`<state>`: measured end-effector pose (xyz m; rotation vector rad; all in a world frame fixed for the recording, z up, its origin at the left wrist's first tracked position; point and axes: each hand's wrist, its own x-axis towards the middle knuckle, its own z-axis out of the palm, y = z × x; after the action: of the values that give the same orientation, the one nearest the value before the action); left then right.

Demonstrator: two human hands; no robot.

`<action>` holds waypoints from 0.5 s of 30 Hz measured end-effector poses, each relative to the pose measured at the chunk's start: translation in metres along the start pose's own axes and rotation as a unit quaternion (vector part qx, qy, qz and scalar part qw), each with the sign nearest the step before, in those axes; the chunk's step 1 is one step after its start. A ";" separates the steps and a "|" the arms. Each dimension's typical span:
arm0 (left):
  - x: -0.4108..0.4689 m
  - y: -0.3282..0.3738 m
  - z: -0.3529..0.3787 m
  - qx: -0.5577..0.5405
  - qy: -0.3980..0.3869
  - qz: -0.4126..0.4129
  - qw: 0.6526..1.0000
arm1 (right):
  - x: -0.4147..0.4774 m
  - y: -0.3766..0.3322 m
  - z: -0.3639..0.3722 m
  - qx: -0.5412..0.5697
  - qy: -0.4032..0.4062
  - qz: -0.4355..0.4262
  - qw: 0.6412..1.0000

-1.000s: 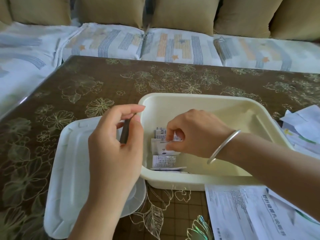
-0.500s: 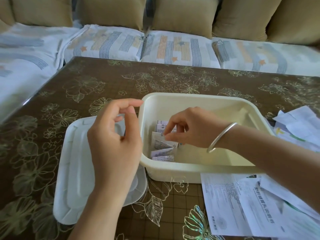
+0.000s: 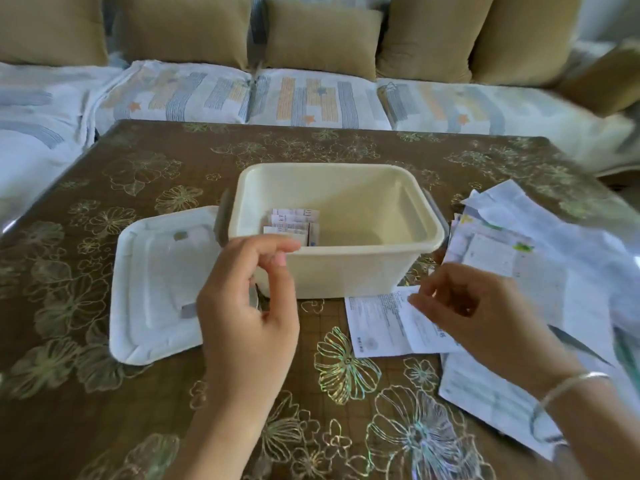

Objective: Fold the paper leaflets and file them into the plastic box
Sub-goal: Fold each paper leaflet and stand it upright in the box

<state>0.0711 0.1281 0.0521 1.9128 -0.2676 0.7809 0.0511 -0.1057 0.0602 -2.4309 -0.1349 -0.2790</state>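
A cream plastic box stands open in the middle of the table. Several folded leaflets stand against its left inner wall. My left hand hovers in front of the box's left front corner, fingers loosely curled, holding nothing. A flat printed leaflet lies just in front of the box's right corner. My right hand, with a silver bangle on the wrist, has its fingertips at this leaflet's upper right corner. Motion blur hides whether they pinch the paper.
The box's white lid lies on the table left of the box. A loose pile of unfolded leaflets covers the table's right side. The table has a brown floral cover. A sofa with cushions runs behind it.
My right hand has come out of the box and moved down and right to the flat leaflet. My left hand has dropped from the box's rim to in front of it.
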 end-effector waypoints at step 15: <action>-0.093 0.005 -0.007 0.007 -0.117 -0.038 0.992 | -0.060 0.039 0.037 -0.210 -0.012 -0.155 0.965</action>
<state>-0.0059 0.1182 -0.0005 2.0166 -0.3322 0.5098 0.0058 -0.1134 -0.0061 -2.8313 -0.5168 -0.4572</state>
